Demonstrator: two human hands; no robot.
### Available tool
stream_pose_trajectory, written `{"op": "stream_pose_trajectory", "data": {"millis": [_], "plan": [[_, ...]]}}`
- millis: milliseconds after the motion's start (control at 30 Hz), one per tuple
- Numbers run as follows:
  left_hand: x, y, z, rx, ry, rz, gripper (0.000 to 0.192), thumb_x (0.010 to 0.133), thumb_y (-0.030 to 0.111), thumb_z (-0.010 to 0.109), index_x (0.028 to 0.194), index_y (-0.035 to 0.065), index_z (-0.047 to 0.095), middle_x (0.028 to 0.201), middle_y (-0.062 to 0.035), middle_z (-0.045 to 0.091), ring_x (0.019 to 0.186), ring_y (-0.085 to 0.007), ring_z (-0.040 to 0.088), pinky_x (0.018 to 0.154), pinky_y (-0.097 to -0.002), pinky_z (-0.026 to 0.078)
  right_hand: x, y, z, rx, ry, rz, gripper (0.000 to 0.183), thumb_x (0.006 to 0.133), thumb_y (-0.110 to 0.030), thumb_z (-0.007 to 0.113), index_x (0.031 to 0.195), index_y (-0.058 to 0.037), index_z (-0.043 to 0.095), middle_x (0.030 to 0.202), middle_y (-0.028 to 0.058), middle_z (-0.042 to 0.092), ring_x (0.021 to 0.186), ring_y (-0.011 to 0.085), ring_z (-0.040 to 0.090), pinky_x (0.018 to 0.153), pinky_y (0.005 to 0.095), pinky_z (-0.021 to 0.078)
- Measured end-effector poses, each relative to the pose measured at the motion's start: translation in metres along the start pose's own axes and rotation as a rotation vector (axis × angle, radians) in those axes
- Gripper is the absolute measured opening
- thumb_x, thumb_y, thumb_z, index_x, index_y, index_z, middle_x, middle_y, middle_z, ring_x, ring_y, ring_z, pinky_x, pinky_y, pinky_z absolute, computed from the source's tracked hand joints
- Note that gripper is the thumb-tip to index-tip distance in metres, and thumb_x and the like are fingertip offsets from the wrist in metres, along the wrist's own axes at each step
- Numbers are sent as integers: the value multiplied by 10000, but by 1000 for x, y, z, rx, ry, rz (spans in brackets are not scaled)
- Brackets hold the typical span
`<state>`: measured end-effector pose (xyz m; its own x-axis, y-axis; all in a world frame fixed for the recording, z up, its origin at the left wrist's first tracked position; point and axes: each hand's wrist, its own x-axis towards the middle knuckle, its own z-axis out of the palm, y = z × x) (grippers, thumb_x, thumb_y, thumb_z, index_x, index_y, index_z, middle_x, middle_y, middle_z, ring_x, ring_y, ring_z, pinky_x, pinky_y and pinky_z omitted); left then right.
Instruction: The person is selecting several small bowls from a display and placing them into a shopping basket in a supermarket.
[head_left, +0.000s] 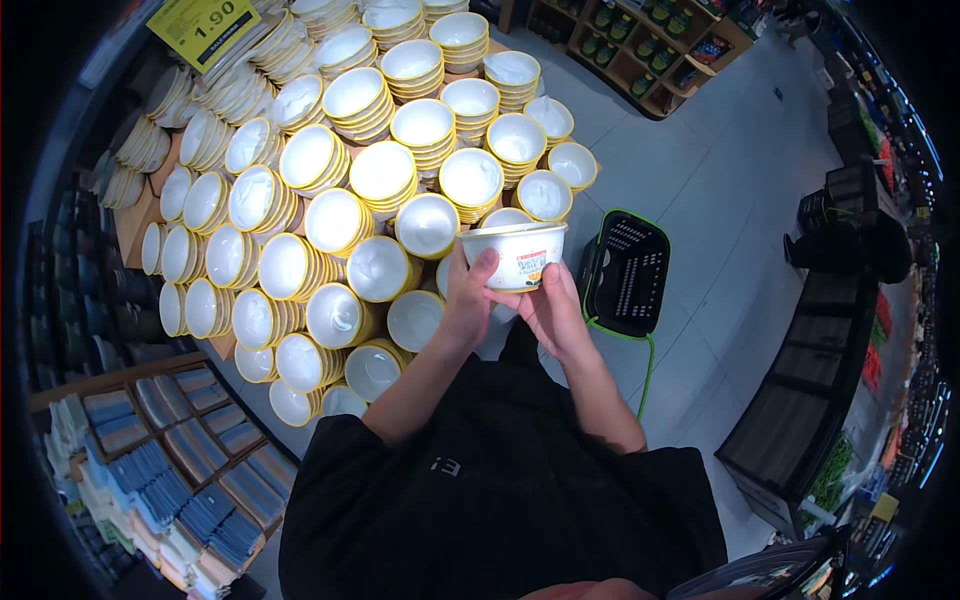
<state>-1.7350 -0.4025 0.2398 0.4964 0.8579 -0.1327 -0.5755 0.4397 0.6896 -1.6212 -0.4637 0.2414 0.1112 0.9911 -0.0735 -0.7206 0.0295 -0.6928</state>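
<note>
Between both hands I hold a white bowl (517, 238) with a yellow rim and a yellow flower print; a label with writing is stuck on its side. My left hand (474, 296) grips the bowl's left side, thumb on the outer wall. On the right side, my right hand (551, 307) supports it from below with its thumb pressed near the label. Just beyond and to the left stand many stacks of matching bowls (382, 171) on a wooden display table (135, 241). Some bowls have clear wrapping inside.
A black shopping basket (637, 277) with green handles rests on the tiled floor (694, 240) at right. A shelf of jars (637, 45) stands at the top, folded towels (180, 465) at lower left. Black produce stands (795, 375) and a person in dark clothing (855, 251) are far right.
</note>
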Motion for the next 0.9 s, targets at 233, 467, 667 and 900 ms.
{"op": "stream_pose_trajectory", "data": {"millis": [233,467,667,900], "plan": [[2,-6,1,30,9,-17,663,905,361,676,1372,8,365,1291,-151,527,1190,-223,556,1009,-365,458,-4,-7,-2,31,-2,11,646,1029,-454,414,1477,-26,231,1456,192,414,1310,326,491,1029,530,488],[3,-5,6,206,-61,40,806,753,365,807,1334,20,367,1247,-129,518,1161,-223,550,996,-362,453,-9,-19,-15,117,-76,2,668,1023,-455,444,1496,-37,224,1484,185,385,1344,326,452,1051,530,456],[7,-5,9,959,-204,620,999,577,288,921,1352,21,351,1317,-175,445,1232,-311,465,1016,-434,416,-25,-29,-41,51,-18,-17,842,954,-614,468,1514,-32,228,1514,156,366,1385,314,402,1109,474,391],[11,-21,17,1175,-412,781,1020,572,166,933,1397,60,343,1371,-225,384,1312,-420,385,1053,-486,396,-27,-51,-48,-337,58,-164,1161,743,-550,803,1524,19,160,1499,198,343,1410,272,337,1137,381,304]]}}
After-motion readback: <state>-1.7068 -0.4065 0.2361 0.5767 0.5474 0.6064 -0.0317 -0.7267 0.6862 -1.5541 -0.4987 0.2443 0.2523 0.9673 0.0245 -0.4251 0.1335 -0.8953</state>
